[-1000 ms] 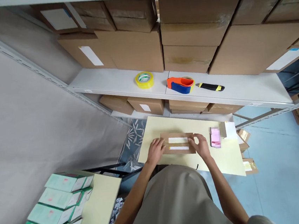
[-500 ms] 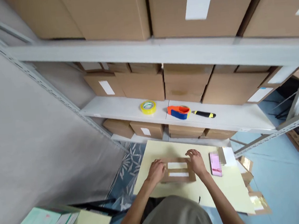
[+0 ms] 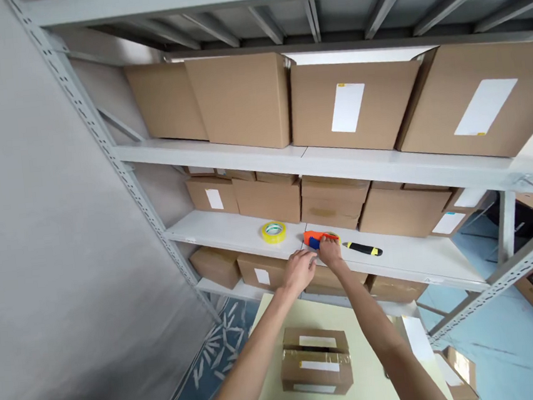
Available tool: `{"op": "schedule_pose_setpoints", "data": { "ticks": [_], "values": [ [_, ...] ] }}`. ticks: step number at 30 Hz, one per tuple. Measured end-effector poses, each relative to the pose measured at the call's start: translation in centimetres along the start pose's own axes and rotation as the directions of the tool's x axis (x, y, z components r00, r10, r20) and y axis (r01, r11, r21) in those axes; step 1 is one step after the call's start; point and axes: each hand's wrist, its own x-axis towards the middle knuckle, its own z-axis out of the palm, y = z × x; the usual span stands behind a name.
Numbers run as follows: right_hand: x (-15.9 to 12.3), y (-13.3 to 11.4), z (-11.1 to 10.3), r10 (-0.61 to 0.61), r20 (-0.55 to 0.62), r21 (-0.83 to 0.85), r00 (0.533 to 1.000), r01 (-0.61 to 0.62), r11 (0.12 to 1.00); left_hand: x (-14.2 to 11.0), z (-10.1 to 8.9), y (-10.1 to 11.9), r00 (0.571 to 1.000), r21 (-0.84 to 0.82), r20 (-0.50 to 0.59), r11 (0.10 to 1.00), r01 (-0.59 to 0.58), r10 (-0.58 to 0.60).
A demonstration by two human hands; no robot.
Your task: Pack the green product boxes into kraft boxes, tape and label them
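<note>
The fingers of my right hand (image 3: pixel 330 251) are curled round the right-hand end of the orange and blue tape dispenser (image 3: pixel 313 238), though their tips are partly hidden and I can't tell how firm the grip is. The dispenser lies just beyond my wrists, its long axis running roughly left to right along the shelf (image 3: pixel 417 254), so my right hand is the nearer one. My left hand (image 3: pixel 300 271) is in front of the dispenser and slightly left, fingers loosely spread, no object visible in them; I can't tell whether they touch my other hand. Left of the dispenser sits a yellow tape roll (image 3: pixel 274 232); just right of it, a knife (image 3: pixel 364 249). Nearer my body, below the dispenser, a taped box (image 3: pixel 317 371) rests on the table (image 3: pixel 374 388).
</note>
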Motion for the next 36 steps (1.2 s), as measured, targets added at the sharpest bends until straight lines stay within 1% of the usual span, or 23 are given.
{"op": "schedule_pose_setpoints", "data": {
  "ticks": [2, 4, 5, 6, 7, 8, 10, 12, 13, 14, 15, 16, 18, 21, 23, 24, 26, 28, 29, 30, 32, 33, 36],
  "values": [
    [-0.6, 0.3, 0.3, -0.003, 0.019, 0.001, 1.000, 0.003, 1.000, -1.2, 0.2, -0.3, 1.000, -0.040, 0.009, 0.999, 0.022, -0.021],
    [-2.5, 0.8, 1.0, -0.013, 0.011, 0.036, 1.000, 0.013, 0.999, -3.3, 0.8, -0.8, 0.997, -0.110, 0.002, 0.991, 0.079, -0.079],
    [-3.9, 1.1, 1.6, -0.021, -0.011, 0.105, 1.000, 0.022, 0.994, -4.8, 1.2, -1.1, 0.993, -0.159, -0.008, 0.981, 0.113, -0.115],
    [-5.8, 1.4, 2.3, -0.024, -0.035, 0.215, 0.999, 0.031, 0.976, -6.5, 1.7, -1.4, 0.988, -0.215, -0.019, 0.966, 0.144, -0.152],
    [-8.0, 1.5, 3.1, -0.021, -0.051, 0.360, 0.998, 0.038, 0.932, -8.4, 2.3, -1.5, 0.982, -0.274, -0.030, 0.947, 0.170, -0.185],
    [-10.5, 1.6, 4.0, -0.011, -0.054, 0.521, 0.998, 0.038, 0.853, -10.5, 3.0, -1.5, 0.976, -0.333, -0.037, 0.923, 0.192, -0.217],
    [-16.1, 1.3, 5.8, 0.006, 0.012, 0.787, 1.000, -0.013, 0.617, -14.9, 4.4, -1.1, 0.959, -0.436, -0.025, 0.866, 0.243, -0.282],
    [-21.7, 0.4, 7.3, 0.011, 0.131, 0.916, 0.991, -0.126, 0.382, -19.1, 5.6, -0.2, 0.930, -0.496, 0.022, 0.804, 0.329, -0.367],
    [-24.2, -0.1, 7.9, 0.016, 0.193, 0.939, 0.981, -0.189, 0.288, -21.0, 6.1, 0.2, 0.911, -0.508, 0.055, 0.774, 0.377, -0.408],
    [-26.3, -0.6, 8.4, 0.022, 0.253, 0.944, 0.967, -0.252, 0.214, -22.7, 6.5, 0.6, 0.893, -0.514, 0.089, 0.747, 0.421, -0.442],
    [-28.0, -1.0, 8.8, 0.029, 0.306, 0.938, 0.952, -0.307, 0.160, -24.1, 6.8, 0.9, 0.877, -0.515, 0.120, 0.726, 0.455, -0.465],
    [-29.3, -1.4, 9.3, 0.037, 0.348, 0.929, 0.937, -0.349, 0.123, -25.2, 7.0, 1.0, 0.867, -0.515, 0.146, 0.712, 0.477, -0.476],
    [-31.0, -1.7, 10.0, 0.047, 0.403, 0.910, 0.914, -0.406, 0.079, -26.8, 7.2, 1.2, 0.862, -0.516, 0.187, 0.700, 0.494, -0.471],
    [-31.9, -1.3, 10.9, 0.031, 0.448, 0.892, 0.894, -0.449, 0.050, -27.7, 7.1, 0.9, 0.866, -0.504, 0.241, 0.706, 0.497, -0.438],
    [-31.9, -0.7, 11.0, -0.012, 0.459, 0.887, 0.888, -0.458, 0.059, -27.5, 6.7, 0.7, 0.865, -0.521, 0.295, 0.691, 0.501, -0.405],
    [-31.8, -0.3, 11.0, -0.040, 0.461, 0.886, 0.887, -0.457, 0.078, -27.3, 6.5, 0.6, 0.860, -0.542, 0.314, 0.667, 0.510, -0.402],
    [-31.7, 0.5, 10.8, -0.112, 0.469, 0.881, 0.876, -0.456, 0.127, -26.5, 5.8, 0.2, 0.832, -0.592, 0.320, 0.590, 0.549, -0.453],
    [-31.6, 1.2, 10.4, -0.185, 0.486, 0.871, 0.854, -0.456, 0.182, -25.4, 4.9, -0.4, 0.784, -0.630, 0.308, 0.503, 0.592, -0.539],
    [-31.5, 1.5, 10.2, -0.216, 0.494, 0.865, 0.842, -0.453, 0.216, -24.8, 4.5, -0.8, 0.764, -0.643, 0.312, 0.467, 0.607, -0.564],
    [-31.5, 1.8, 9.9, -0.241, 0.500, 0.859, 0.832, -0.444, 0.254, -24.1, 3.9, -1.2, 0.754, -0.652, 0.329, 0.441, 0.616, -0.568],
    [-31.3, 2.2, 9.4, -0.277, 0.502, 0.848, 0.819, -0.403, 0.344, -22.6, 2.9, -1.8, 0.761, -0.665, 0.379, 0.417, 0.620, -0.527],
    [-31.2, 2.4, 9.2, -0.294, 0.499, 0.843, 0.815, -0.376, 0.385, -21.9, 2.4, -2.1, 0.769, -0.664, 0.397, 0.422, 0.618, -0.501],
    [-30.8, 2.8, 8.6, -0.345, 0.496, 0.828, 0.797, -0.314, 0.465, -20.3, 1.4, -2.4, 0.786, -0.629, 0.437, 0.476, 0.615, -0.438]
  ]
}}
